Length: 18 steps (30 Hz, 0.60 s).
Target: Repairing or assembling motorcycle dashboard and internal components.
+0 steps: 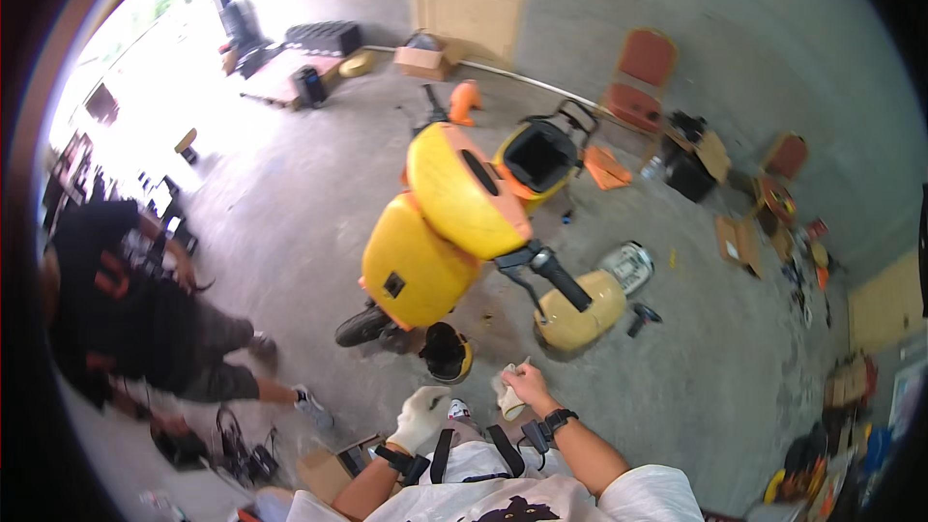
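Observation:
My left hand (pixel 421 420) wears a white work glove, its fingers curled inward; I see nothing held in it. My bare right hand (pixel 527 386) is closed on a second white glove (pixel 507 400), which hangs below its fingers. Both hands are in front of my body, a short way apart. Just beyond them, a dark, hollow helmet-like shell with a yellow rim (pixel 446 355) lies on the floor. Farther on stands a yellow and orange scooter (pixel 420 256), its black handlebar grip (pixel 563 280) pointing toward my right side.
A cream body panel (pixel 583 312) lies on the floor beside a black power tool (pixel 643 317). A person in dark clothes (pixel 145 300) bends forward at the left. Red chairs (pixel 642 82) and cardboard boxes (pixel 739 242) stand along the right wall. An open box (pixel 421 62) sits by the door.

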Each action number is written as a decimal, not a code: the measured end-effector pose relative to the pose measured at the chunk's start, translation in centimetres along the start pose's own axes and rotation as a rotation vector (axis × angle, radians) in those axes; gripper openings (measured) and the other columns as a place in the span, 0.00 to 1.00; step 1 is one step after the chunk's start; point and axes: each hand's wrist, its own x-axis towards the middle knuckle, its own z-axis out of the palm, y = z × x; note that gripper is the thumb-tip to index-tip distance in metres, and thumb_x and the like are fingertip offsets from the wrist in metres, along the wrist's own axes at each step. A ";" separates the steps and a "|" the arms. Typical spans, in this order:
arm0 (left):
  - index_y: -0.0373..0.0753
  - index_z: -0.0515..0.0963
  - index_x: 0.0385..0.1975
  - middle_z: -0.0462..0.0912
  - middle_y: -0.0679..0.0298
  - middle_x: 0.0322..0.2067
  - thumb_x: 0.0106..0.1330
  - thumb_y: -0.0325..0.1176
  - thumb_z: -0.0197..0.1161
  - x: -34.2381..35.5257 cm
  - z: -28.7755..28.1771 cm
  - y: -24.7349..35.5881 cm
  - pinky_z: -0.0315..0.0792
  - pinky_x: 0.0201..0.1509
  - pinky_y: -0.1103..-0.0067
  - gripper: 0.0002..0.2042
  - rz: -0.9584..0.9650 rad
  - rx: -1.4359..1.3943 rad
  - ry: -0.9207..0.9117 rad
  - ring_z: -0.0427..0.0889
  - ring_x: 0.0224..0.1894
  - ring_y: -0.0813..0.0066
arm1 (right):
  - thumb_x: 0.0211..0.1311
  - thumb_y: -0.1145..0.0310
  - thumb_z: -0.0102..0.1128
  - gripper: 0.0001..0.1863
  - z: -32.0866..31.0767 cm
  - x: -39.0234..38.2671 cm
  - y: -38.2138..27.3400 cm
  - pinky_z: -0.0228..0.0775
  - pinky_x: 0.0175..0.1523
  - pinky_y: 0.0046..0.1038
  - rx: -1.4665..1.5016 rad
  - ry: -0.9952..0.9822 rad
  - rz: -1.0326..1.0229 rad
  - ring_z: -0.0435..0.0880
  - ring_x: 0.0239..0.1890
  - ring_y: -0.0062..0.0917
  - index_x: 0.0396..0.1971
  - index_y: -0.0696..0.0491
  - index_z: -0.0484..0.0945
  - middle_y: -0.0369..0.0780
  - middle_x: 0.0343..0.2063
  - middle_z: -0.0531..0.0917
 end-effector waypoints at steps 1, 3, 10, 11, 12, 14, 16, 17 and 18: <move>0.43 0.84 0.49 0.83 0.56 0.53 0.65 0.41 0.66 0.5 0.9 1.3 0.75 0.58 0.67 0.16 0.072 0.052 -0.095 0.84 0.53 0.58 | 0.57 0.52 0.71 0.22 -0.6 -0.4 0.3 0.75 0.44 0.31 0.062 0.026 0.049 0.85 0.36 0.28 0.33 0.59 0.84 0.45 0.32 0.87; 0.44 0.84 0.49 0.83 0.57 0.51 0.66 0.41 0.65 1.7 2.9 3.9 0.76 0.57 0.67 0.15 0.154 0.113 -0.219 0.84 0.52 0.58 | 0.57 0.52 0.71 0.22 -1.7 -1.2 1.0 0.75 0.44 0.32 0.138 0.074 0.117 0.85 0.35 0.28 0.33 0.60 0.84 0.46 0.32 0.87; 0.37 0.79 0.55 0.83 0.59 0.49 0.66 0.38 0.69 5.6 12.0 10.0 0.78 0.51 0.75 0.20 0.417 0.160 -0.512 0.84 0.46 0.72 | 0.71 0.52 0.60 0.20 -4.8 -1.1 2.7 0.76 0.44 0.31 0.573 0.015 0.345 0.84 0.38 0.24 0.42 0.56 0.80 0.41 0.37 0.85; 0.37 0.79 0.55 0.83 0.59 0.49 0.66 0.38 0.69 6.4 13.4 10.4 0.78 0.51 0.75 0.20 0.421 0.163 -0.524 0.84 0.46 0.72 | 0.71 0.52 0.60 0.20 -6.1 -1.2 3.2 0.76 0.44 0.31 0.635 0.009 0.276 0.84 0.38 0.24 0.42 0.56 0.80 0.41 0.37 0.85; 0.36 0.78 0.55 0.83 0.59 0.48 0.67 0.37 0.68 7.1 14.8 10.7 0.78 0.51 0.76 0.20 0.344 0.100 -0.521 0.84 0.46 0.75 | 0.73 0.51 0.57 0.20 -7.6 -1.3 3.7 0.77 0.45 0.33 0.797 -0.075 0.330 0.85 0.40 0.27 0.45 0.55 0.79 0.42 0.39 0.85; 0.33 0.77 0.56 0.84 0.63 0.46 0.68 0.36 0.68 8.0 17.5 10.9 0.78 0.50 0.79 0.20 0.218 0.034 -0.493 0.82 0.45 0.80 | 0.73 0.49 0.53 0.23 -10.4 -0.8 4.7 0.82 0.48 0.41 1.027 -0.230 0.371 0.87 0.43 0.32 0.53 0.54 0.77 0.40 0.43 0.85; 0.33 0.78 0.56 0.85 0.62 0.45 0.68 0.36 0.68 8.6 20.0 11.9 0.78 0.51 0.78 0.20 0.194 -0.024 -0.483 0.83 0.45 0.78 | 0.74 0.50 0.53 0.23 -12.9 -0.1 5.6 0.82 0.48 0.39 1.053 -0.234 0.367 0.87 0.43 0.31 0.53 0.53 0.76 0.40 0.43 0.85; 0.34 0.79 0.56 0.86 0.61 0.45 0.68 0.37 0.68 9.1 21.5 12.8 0.78 0.51 0.77 0.20 0.152 -0.081 -0.465 0.84 0.45 0.76 | 0.74 0.51 0.52 0.22 -14.5 0.6 6.2 0.81 0.48 0.38 1.081 -0.261 0.341 0.86 0.43 0.31 0.54 0.53 0.76 0.39 0.43 0.85; 0.32 0.78 0.55 0.85 0.63 0.46 0.70 0.35 0.66 9.6 23.0 13.8 0.78 0.50 0.79 0.18 0.106 -0.229 -0.541 0.82 0.46 0.79 | 0.74 0.57 0.53 0.18 -16.0 1.3 6.8 0.80 0.49 0.33 1.068 -0.236 0.366 0.86 0.42 0.28 0.53 0.52 0.76 0.38 0.43 0.84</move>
